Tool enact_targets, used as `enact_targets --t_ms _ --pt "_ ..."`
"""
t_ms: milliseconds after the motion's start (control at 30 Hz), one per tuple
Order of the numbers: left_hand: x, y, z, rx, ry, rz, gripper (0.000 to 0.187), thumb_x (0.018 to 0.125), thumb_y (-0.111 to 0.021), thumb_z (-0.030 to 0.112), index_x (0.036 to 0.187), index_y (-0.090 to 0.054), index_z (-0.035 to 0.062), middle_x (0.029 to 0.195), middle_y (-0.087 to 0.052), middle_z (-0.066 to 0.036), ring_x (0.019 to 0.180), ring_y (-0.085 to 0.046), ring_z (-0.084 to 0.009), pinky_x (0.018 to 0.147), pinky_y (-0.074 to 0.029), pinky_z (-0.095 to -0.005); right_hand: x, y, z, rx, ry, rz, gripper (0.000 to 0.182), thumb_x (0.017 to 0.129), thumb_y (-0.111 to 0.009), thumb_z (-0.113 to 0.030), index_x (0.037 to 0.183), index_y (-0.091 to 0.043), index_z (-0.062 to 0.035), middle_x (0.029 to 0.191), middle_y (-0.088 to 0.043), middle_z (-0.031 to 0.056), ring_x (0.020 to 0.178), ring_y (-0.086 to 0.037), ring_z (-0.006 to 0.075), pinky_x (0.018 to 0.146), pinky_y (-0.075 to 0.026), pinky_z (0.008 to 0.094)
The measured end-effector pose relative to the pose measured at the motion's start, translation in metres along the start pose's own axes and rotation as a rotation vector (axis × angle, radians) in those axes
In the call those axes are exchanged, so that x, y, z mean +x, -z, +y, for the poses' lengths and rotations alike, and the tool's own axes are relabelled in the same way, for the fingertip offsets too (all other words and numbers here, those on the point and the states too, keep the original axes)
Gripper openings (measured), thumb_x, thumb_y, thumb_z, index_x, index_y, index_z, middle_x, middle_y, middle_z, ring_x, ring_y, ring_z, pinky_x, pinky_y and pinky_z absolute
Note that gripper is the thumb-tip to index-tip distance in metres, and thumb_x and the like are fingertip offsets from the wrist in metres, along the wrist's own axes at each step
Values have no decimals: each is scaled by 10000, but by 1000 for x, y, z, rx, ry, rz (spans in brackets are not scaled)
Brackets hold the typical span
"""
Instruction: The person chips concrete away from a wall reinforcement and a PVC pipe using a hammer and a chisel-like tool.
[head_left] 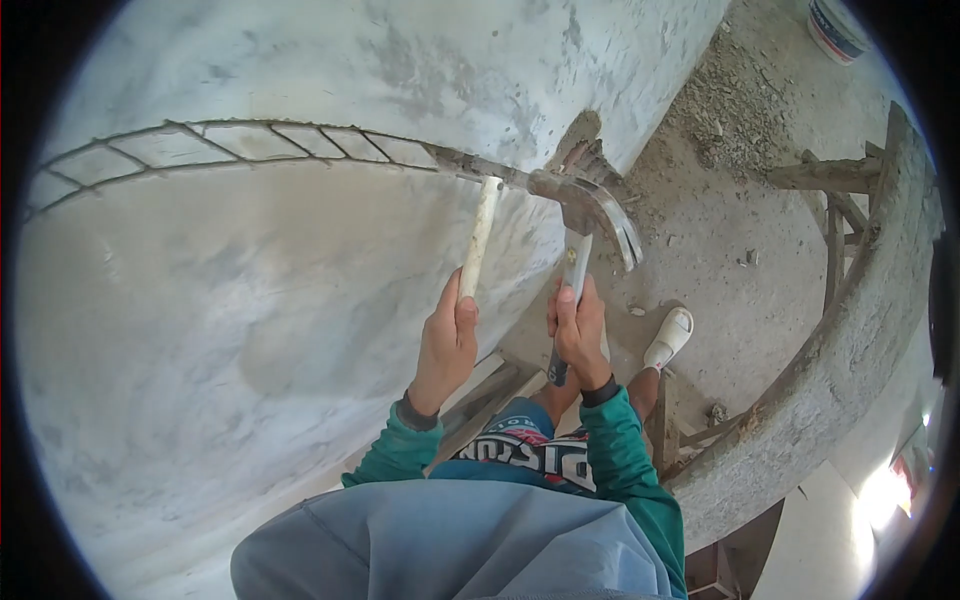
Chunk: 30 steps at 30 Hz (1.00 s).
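Note:
My left hand (448,350) is closed around a cream-coloured rod (481,235) that points up to the plastered wall (290,290). My right hand (578,325) grips a claw hammer (578,205) by its grey handle, claw turned to the right. In this view the hammer's striking face is right beside the rod's upper end. Behind both tools runs a cut band (270,142) in the wall, two long grooves with slanted cuts between them. Toward the hammer the band turns into a rough, chipped channel (455,162).
Rubble (745,105) lies on the dusty concrete floor (730,310) at upper right, near a white bucket (837,32). A curved slab (850,330) on wooden supports (830,178) rises at right. My sandalled foot (670,337) is on the floor. Wooden planks (488,403) show below the wall.

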<state>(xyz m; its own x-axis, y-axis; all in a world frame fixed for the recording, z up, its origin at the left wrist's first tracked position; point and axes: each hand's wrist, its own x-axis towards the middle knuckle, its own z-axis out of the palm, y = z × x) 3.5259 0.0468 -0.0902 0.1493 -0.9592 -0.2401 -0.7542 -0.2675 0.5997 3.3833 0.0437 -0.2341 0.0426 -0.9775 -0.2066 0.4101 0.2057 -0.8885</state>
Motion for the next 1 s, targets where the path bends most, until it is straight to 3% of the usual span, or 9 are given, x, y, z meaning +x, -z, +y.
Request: enact_targets --t_ms 200,267,400,600,667,700,833,900,1000 --pt "0 8 50 36 131 24 496 1049 -364 334 1384 -398 -30 734 -486 -80 657 -489 -186 650 -445 -327 12 6 -28 -62 74 -58 510 1001 -455 -463 1028 -521 42 577 -492 2 455 -454 74 422 -357 246" --pt "4 10 52 42 164 4 485 1049 -362 337 1372 -413 -22 726 -476 -66 648 -474 -171 637 -432 -312 14 8 -44 -87 -21 -92 384 996 -475 -370 955 -542 5 621 -571 149 568 -607 317 536 -450 406" --pt "6 15 48 -83 227 -47 460 1050 -359 356 1350 -449 19 706 -442 -16 633 -420 -119 604 -382 -265 16 11 -58 -111 33 -88 364 998 -474 -359 945 -540 -4 617 -568 148 567 -612 304 522 -447 389" --pt "7 17 42 -139 271 -14 475 1044 -357 413 1298 -485 32 692 -428 24 543 -370 -59 495 -343 -232 3 -36 -42 287 168 -30 360 1000 -477 -337 947 -527 16 628 -564 191 573 -608 336 524 -436 419" --pt "14 27 18 -388 321 -66 471 1043 -354 420 1274 -495 34 689 -436 27 527 -370 -52 475 -335 -226 26 -43 -36 -262 30 33 381 997 -478 -343 935 -524 31 649 -570 221 590 -598 387 538 -433 449" --pt "14 33 3 -636 375 -120 468 1042 -351 426 1249 -505 36 686 -444 29 511 -369 -45 456 -327 -220 20 -39 -32 -257 29 41 381 997 -478 -343 935 -524 31 649 -570 221 590 -598 387 538 -433 449" --pt "3 38 -22 -720 313 -179 452 1041 -354 430 1207 -528 48 682 -458 34 522 -389 -40 476 -335 -214 16 0 -38 -73 -151 -60 412 993 -475 -373 921 -528 30 656 -568 247 622 -581 446 563 -437 469" --pt "-10 33 -9 -218 105 -81 422 1040 -375 405 1161 -543 37 674 -464 25 535 -426 -59 500 -364 -243 0 13 -53 -100 -127 -98 419 992 -475 -382 918 -529 27 655 -561 255 631 -573 463 571 -437 473" --pt "-22 38 10 -114 -69 54 384 1038 -398 358 1135 -548 18 678 -515 -39 544 -508 -153 539 -411 -308 -14 17 -78 -276 11 -140 433 991 -472 -394 927 -531 30 638 -547 250 620 -574 458 566 -439 460"
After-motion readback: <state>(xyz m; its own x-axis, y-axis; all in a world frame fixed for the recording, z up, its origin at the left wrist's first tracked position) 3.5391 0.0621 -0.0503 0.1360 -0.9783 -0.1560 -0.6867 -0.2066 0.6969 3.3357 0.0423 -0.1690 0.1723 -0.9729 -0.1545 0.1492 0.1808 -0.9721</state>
